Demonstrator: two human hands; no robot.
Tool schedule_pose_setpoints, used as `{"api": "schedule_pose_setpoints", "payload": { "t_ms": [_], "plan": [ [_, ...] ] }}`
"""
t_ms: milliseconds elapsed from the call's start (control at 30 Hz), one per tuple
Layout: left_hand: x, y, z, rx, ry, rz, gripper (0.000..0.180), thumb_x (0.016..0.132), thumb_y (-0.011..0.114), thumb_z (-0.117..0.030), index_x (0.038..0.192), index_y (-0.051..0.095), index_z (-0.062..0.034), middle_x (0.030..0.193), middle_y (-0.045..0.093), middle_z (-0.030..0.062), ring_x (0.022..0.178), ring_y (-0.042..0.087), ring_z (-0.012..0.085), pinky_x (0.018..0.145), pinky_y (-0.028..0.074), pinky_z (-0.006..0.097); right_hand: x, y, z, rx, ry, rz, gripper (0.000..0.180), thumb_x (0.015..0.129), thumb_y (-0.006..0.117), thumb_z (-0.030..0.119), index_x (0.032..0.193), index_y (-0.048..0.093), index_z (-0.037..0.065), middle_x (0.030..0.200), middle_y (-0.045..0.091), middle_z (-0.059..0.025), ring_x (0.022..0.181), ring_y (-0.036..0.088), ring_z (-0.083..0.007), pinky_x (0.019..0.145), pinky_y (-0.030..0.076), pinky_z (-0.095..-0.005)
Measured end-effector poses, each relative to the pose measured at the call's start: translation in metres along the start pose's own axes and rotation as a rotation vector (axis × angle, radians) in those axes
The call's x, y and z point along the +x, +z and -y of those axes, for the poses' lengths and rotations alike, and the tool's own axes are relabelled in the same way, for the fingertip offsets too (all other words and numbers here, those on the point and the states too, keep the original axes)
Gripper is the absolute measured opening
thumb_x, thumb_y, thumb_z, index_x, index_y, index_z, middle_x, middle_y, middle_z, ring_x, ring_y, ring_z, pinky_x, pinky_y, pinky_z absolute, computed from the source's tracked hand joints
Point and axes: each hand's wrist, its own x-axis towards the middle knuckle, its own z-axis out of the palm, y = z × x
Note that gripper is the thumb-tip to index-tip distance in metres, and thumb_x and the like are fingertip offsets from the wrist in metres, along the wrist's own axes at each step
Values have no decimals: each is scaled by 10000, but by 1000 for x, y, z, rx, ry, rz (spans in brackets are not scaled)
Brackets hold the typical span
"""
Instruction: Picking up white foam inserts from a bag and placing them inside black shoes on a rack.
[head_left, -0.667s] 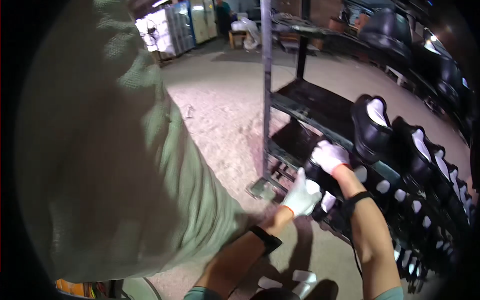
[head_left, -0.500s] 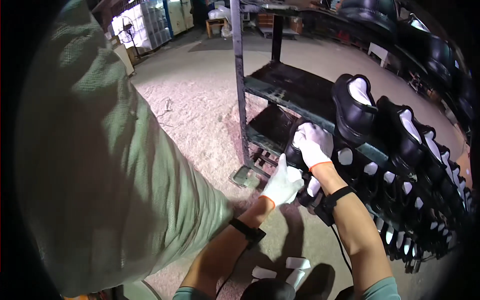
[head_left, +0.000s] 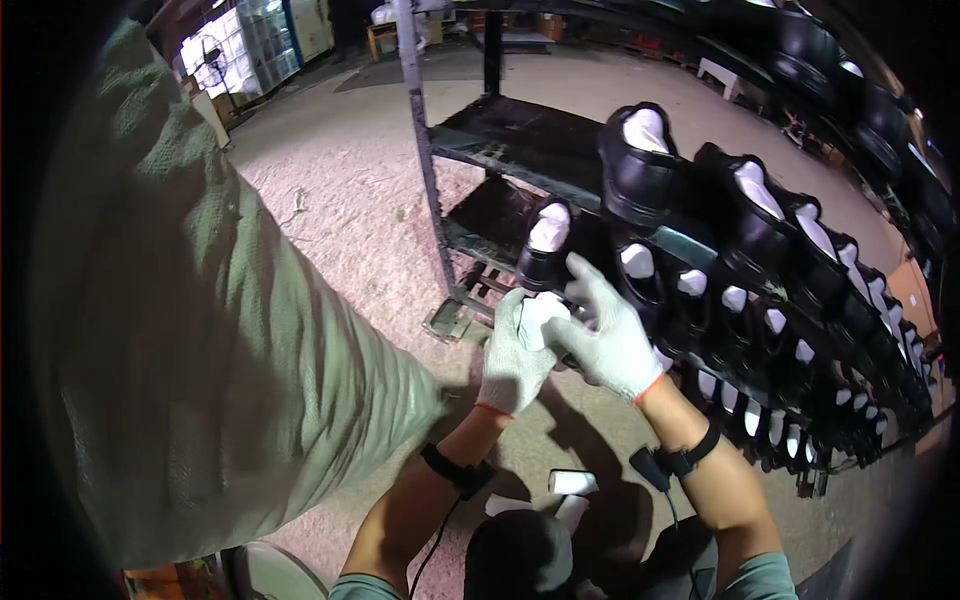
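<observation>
Right hand [head_left: 612, 345] has left the shoe [head_left: 540, 268]; fingers parted, thumb apparently against the white wad [head_left: 541, 318] gripped in left hand [head_left: 508, 360]. Shoe sits just beyond both hands, white filling [head_left: 549, 228] at its mouth: probably filled, work shifted to wad. Earlier frame: right hand covered shoe opening.

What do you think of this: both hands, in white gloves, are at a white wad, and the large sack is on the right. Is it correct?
Not fully: the head view shows the large sack on the left, not the right. The rest holds: the left hand and right hand, in white gloves, are at a white wad.
</observation>
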Motion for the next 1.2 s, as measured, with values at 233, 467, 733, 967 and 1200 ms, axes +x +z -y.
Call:
{"api": "schedule_pose_setpoints", "payload": {
  "t_ms": [233,467,733,967,1200],
  "plan": [
    [-8,82,2,352,77,68,572,945,800,-99,1432,517,-3,1356,637,111,1273,641,235,1053,551,362,-56,-36,-13,110,-23,-114,869,973,802,275,1676,376,-6,1502,627,-265,1378,640,-325,1168,496,-404],
    [-7,99,35,878,-14,35,910,900,837,-184,1648,361,20,1520,535,296,1346,620,401,1114,548,464,-11,-69,-80,233,232,-731,811,981,758,290,1611,386,-61,1397,661,-301,1265,673,-396,1093,519,-424],
    [10,68,114,-128,-586,49,939,938,694,2,1705,153,-36,1112,596,109,927,628,198,768,536,343,50,-52,-69,-748,255,-306,343,902,704,398,1064,784,105,1044,795,-231,1053,759,-437,955,565,-541],
    [18,73,128,-406,-545,-194,463,945,617,76,1368,440,11,1067,586,98,916,643,205,747,561,362,40,-54,-74,-687,-65,-368,302,980,659,388,1009,722,94,964,775,-164,979,733,-433,880,530,-560],
    [30,91,107,175,-359,8,55,920,659,56,945,642,9,914,565,100,940,648,203,803,584,414,55,-88,-87,-868,-60,-126,299,1067,580,379,1025,701,110,930,752,-203,909,727,-466,821,567,-568]
  ]
}}
